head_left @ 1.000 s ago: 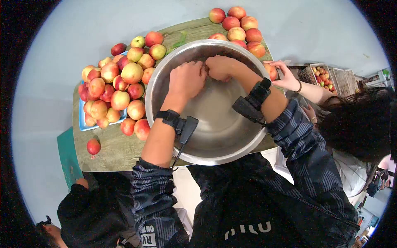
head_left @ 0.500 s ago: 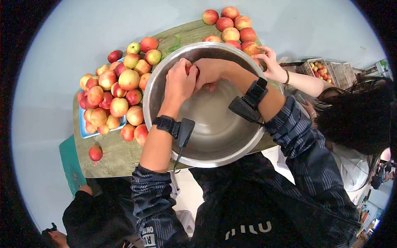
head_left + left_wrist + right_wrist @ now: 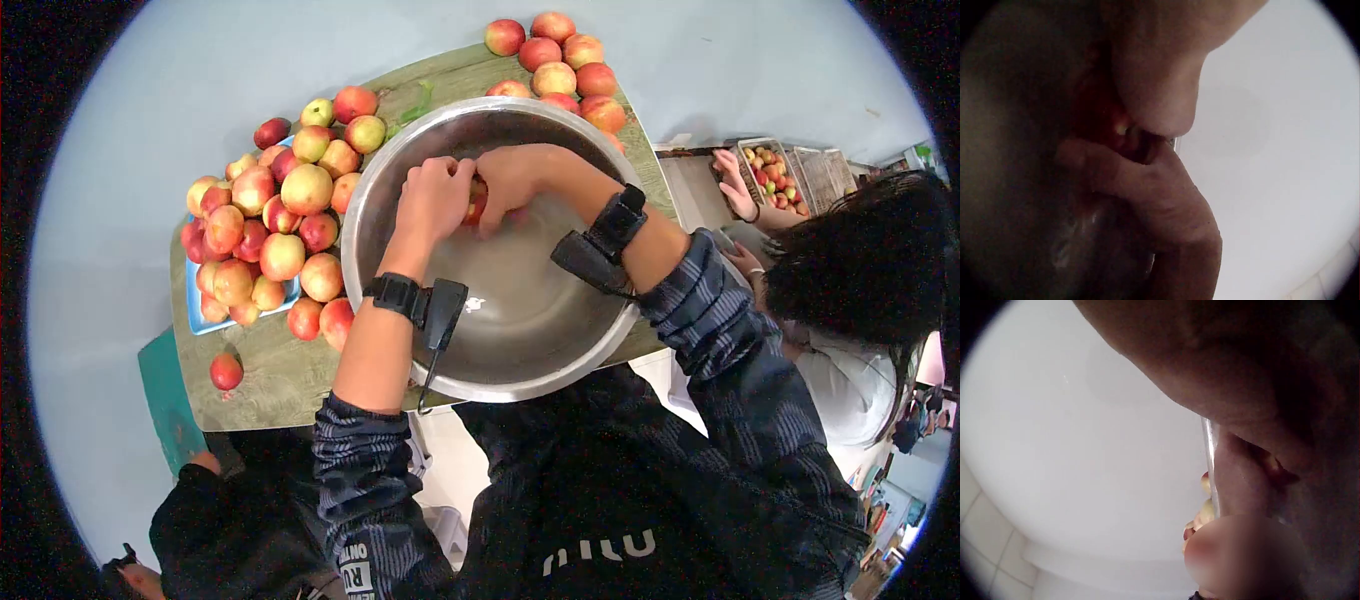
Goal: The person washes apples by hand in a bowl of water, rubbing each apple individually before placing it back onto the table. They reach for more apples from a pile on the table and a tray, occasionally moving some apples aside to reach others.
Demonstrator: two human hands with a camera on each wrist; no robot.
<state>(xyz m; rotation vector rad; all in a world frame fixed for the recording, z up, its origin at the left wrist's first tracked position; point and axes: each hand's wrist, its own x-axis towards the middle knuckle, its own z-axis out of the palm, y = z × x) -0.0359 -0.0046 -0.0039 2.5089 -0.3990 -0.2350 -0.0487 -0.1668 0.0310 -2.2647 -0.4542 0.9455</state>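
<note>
A red-and-yellow nectarine [image 3: 477, 203] sits between my two hands inside a large steel basin [image 3: 365, 150] of cloudy water. My left hand [image 3: 434, 203] grips it from the left, while the right hand [image 3: 516, 180] curls over its other side. Only a strip of the fruit shows between them. Close up in the left wrist view, the nectarine's red skin [image 3: 1099, 115] lies dark between thumb and fingers. Much of it is hidden by my hands in the right wrist view, where a small red and yellow patch [image 3: 1277, 469] shows.
Many nectarines [image 3: 306, 188] are heaped on a blue tray [image 3: 205, 325] left of the basin. Another group [image 3: 553, 78] lies at the back right of the wooden table [image 3: 280, 385]. A second person's hand [image 3: 735, 185] is at the right, near a crate [image 3: 748, 150] of fruit.
My hands have shifted slightly and the nectarine between them has come into sight. The other person's hand held a nectarine by the basin, released it by the back-right group and drew back right.
</note>
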